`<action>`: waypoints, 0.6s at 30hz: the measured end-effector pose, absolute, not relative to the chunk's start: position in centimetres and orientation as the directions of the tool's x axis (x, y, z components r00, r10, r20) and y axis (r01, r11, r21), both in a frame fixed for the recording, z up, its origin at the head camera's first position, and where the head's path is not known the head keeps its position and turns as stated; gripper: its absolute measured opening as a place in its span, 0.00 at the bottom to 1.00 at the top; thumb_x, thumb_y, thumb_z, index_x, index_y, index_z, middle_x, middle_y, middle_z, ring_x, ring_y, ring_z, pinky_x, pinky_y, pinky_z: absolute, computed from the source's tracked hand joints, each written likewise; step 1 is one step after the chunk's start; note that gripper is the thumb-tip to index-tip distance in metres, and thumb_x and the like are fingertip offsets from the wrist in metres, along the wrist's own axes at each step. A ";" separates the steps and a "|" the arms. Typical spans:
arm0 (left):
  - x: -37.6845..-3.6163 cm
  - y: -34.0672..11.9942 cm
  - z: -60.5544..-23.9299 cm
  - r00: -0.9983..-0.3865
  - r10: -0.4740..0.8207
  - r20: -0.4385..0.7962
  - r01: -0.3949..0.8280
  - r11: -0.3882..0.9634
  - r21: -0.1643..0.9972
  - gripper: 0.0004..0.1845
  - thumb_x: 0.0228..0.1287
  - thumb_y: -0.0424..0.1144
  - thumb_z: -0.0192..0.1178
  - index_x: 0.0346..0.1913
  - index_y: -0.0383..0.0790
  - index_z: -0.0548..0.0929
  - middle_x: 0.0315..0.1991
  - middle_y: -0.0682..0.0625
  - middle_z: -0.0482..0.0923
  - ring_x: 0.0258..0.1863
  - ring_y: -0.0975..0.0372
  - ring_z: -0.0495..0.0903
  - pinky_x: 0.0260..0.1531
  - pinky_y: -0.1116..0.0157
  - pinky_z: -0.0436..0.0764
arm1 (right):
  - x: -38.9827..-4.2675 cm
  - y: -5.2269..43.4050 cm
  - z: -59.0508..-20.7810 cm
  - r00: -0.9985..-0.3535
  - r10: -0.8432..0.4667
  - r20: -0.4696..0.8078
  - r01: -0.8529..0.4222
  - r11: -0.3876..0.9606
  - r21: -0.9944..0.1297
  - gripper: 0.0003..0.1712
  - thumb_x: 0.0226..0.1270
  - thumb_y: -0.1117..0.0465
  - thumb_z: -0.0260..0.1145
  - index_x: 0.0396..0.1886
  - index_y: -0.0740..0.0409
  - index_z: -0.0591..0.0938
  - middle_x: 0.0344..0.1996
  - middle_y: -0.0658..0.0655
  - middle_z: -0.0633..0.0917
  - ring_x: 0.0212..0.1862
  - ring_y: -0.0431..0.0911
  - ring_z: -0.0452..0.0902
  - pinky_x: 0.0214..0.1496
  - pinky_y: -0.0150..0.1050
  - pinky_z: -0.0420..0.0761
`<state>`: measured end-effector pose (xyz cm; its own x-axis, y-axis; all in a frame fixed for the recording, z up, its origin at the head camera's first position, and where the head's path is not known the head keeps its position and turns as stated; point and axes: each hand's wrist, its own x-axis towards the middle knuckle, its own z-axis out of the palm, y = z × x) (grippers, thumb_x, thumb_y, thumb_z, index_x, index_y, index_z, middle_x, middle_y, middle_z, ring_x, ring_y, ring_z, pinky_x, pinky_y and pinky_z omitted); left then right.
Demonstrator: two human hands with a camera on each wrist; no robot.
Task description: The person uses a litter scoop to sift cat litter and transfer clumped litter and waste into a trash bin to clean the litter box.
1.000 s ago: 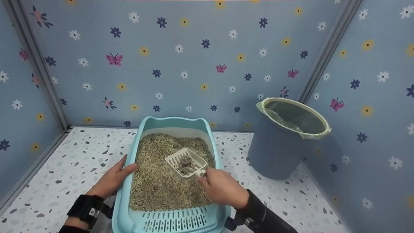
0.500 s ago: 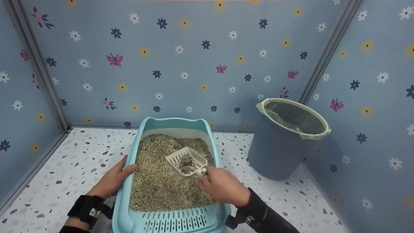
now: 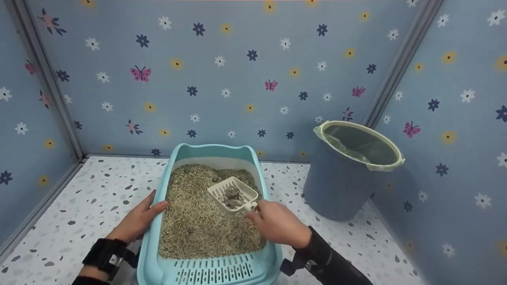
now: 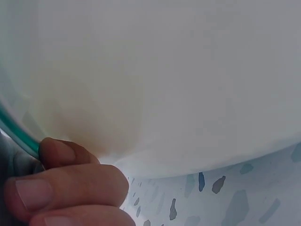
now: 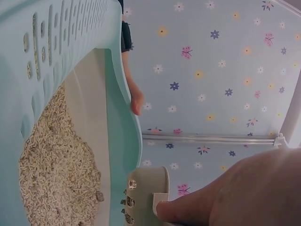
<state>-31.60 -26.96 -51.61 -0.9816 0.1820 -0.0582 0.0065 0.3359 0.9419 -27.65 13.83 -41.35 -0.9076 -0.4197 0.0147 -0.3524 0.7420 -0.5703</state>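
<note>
My right hand (image 3: 282,223) grips the short handle of a cream litter scoop (image 3: 244,190), with the thumb along it. Grey-brown clumps (image 3: 232,194) lie in the slotted pan. It hangs over the right half of the litter (image 3: 194,225), inside a light-blue litter box (image 3: 150,253). My left hand (image 3: 136,217) holds the box's left rim, thumb over the top and fingers outside. Those fingers (image 4: 75,186) appear curled at the rim in the left wrist view. Holes in the scoop's pan (image 5: 146,190) show bits of litter in the right wrist view.
A blue-grey waste bin (image 3: 340,190) with a pale liner folded over its rim stands to the right, near the corner. Flower-patterned walls (image 3: 225,79) rise behind and at both sides. Box and bin stand on a speckled white floor (image 3: 95,190).
My right hand has moved the scoop slightly up and to the right in the head view, and the clumps have shifted in the pan. My left hand stays on the rim.
</note>
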 end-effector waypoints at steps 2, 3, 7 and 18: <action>-31.6 -27.0 -51.6 -0.979 0.197 -0.046 0.020 0.320 0.947 0.51 0.88 0.61 0.52 0.93 0.46 0.34 0.77 0.17 0.61 0.41 0.46 0.89 0.24 0.53 0.86 | -27.7 13.9 -41.3 -0.907 -0.420 0.019 -0.357 0.744 -0.565 0.15 0.90 0.50 0.62 0.40 0.52 0.80 0.27 0.47 0.77 0.25 0.40 0.72 0.26 0.38 0.75; -31.6 -27.1 -51.7 -0.978 0.204 -0.041 0.025 0.310 0.950 0.51 0.88 0.60 0.52 0.93 0.46 0.33 0.79 0.17 0.58 0.46 0.44 0.89 0.26 0.51 0.88 | -27.7 13.9 -41.2 -0.907 -0.421 0.019 -0.358 0.745 -0.563 0.14 0.90 0.50 0.61 0.40 0.52 0.80 0.27 0.47 0.76 0.26 0.41 0.72 0.27 0.38 0.75; -31.8 -27.2 -51.7 -0.976 0.216 -0.038 0.028 0.295 0.955 0.50 0.88 0.60 0.52 0.93 0.46 0.33 0.80 0.17 0.56 0.47 0.41 0.89 0.25 0.50 0.88 | -27.7 14.1 -41.0 -0.905 -0.425 0.023 -0.365 0.749 -0.553 0.14 0.90 0.50 0.62 0.41 0.51 0.81 0.27 0.47 0.76 0.26 0.41 0.72 0.27 0.38 0.75; -31.8 -27.1 -51.8 -0.975 0.220 -0.036 0.027 0.279 0.960 0.49 0.89 0.59 0.52 0.93 0.48 0.34 0.62 0.21 0.77 0.28 0.50 0.87 0.16 0.56 0.81 | -28.3 15.0 -39.6 -0.915 -0.404 0.011 -0.345 0.766 -0.542 0.18 0.90 0.49 0.61 0.37 0.52 0.83 0.25 0.47 0.76 0.24 0.42 0.69 0.27 0.40 0.72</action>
